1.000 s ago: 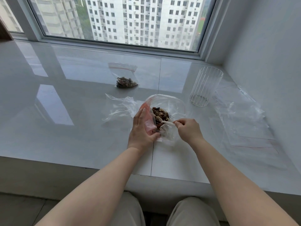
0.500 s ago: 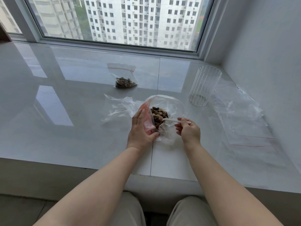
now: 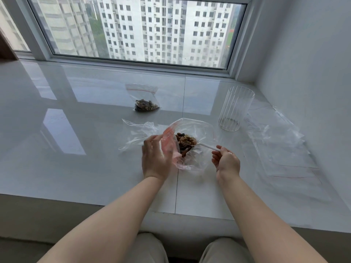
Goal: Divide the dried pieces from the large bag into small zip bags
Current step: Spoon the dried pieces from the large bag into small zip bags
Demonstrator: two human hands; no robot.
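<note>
Right now the right hand [image 3: 226, 161] pinches a white spoon [image 3: 206, 146] heaped with dried pieces [image 3: 185, 142] inside the large bag [image 3: 191, 141], just left of the glass [image 3: 235, 109]. The left hand [image 3: 156, 158], fingers curled, holds the small zip bag [image 3: 171, 143] beside it; that mouth should be held wide and the spoon kept level to avoid spills.

Daylight enters through the window [image 3: 140, 29] at the top and lights the whole view evenly and brightly. The glossy white surface [image 3: 91, 168] mirrors the panes as pale rectangular patches of glare on its left and centre. Shadows are soft and faint, the clearest lying under the right hand [image 3: 226, 161]. Focus is sharp at the centre; the fingers of the left hand [image 3: 154, 158] show slight motion blur. Wide-angle distortion bows the window frame and spreads the forearms toward the lower corners. The foreground below the surface edge is dimmer.
</note>
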